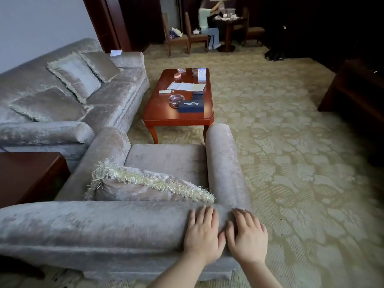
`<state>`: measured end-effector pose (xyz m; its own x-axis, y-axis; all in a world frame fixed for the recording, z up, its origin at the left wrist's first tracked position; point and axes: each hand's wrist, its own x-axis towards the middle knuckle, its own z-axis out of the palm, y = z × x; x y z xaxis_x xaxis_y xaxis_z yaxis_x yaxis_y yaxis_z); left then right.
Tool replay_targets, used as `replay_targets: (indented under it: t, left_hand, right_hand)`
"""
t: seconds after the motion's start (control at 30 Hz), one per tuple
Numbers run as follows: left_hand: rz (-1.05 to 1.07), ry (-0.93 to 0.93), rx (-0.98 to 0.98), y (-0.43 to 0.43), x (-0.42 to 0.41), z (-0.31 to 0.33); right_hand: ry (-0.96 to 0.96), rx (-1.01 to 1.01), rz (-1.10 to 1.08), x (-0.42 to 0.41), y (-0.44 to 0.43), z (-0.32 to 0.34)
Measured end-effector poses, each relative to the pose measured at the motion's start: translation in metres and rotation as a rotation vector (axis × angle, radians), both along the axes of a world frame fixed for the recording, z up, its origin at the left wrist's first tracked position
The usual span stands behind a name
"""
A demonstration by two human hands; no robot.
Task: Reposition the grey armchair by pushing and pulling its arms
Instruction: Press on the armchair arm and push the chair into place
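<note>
We see open carpet [301, 163] right of the armchair [166, 161]. Low desk [178, 119] blocks the far side, close. Sofa [62, 96] and dark wooden unit [27, 173] box in the left.

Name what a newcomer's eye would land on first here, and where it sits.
The left hand and right hand rest side by side on the grey armchair's near right corner. A fringed cushion lies on its seat, and a red-brown coffee table stands just beyond.
</note>
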<state>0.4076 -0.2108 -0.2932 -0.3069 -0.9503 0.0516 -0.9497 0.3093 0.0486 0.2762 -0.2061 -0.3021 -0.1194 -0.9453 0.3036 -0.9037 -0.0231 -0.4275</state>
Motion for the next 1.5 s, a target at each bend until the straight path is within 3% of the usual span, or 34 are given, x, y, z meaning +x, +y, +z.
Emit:
replay_targets:
  t: [0.2, 0.53, 0.7, 0.9, 1.17, 1.37, 1.5]
  left_hand:
    - [-0.011, -0.019, -0.076, -0.015, -0.006, -0.006]
    - [0.062, -0.024, 0.125, 0.002, -0.014, 0.018]
    - [0.066, -0.081, 0.071, -0.001, -0.018, 0.018]
    - [0.047, 0.010, -0.105, -0.025, -0.026, -0.002]
    - [0.060, -0.032, -0.075, -0.013, -0.023, 0.005]
    - [0.018, 0.067, 0.004, -0.003, 0.001, 0.010]
    - [0.138, 0.069, 0.002, -0.008, 0.051, 0.012]
  right_hand:
    - [0.059, 0.014, -0.004, -0.006, -0.013, -0.002]
    - [0.098, 0.178, 0.014, -0.017, 0.015, 0.006]
    - [0.004, 0.121, -0.116, -0.009, 0.002, 0.004]
    - [-0.004, 0.006, -0.146, -0.015, -0.023, -0.012]
    - [-0.053, 0.056, -0.150, -0.010, -0.012, -0.004]
    - [0.192, 0.247, -0.104, -0.005, -0.007, 0.012]
    - [0.292, 0.257, 0.075, 0.028, -0.007, 0.021]
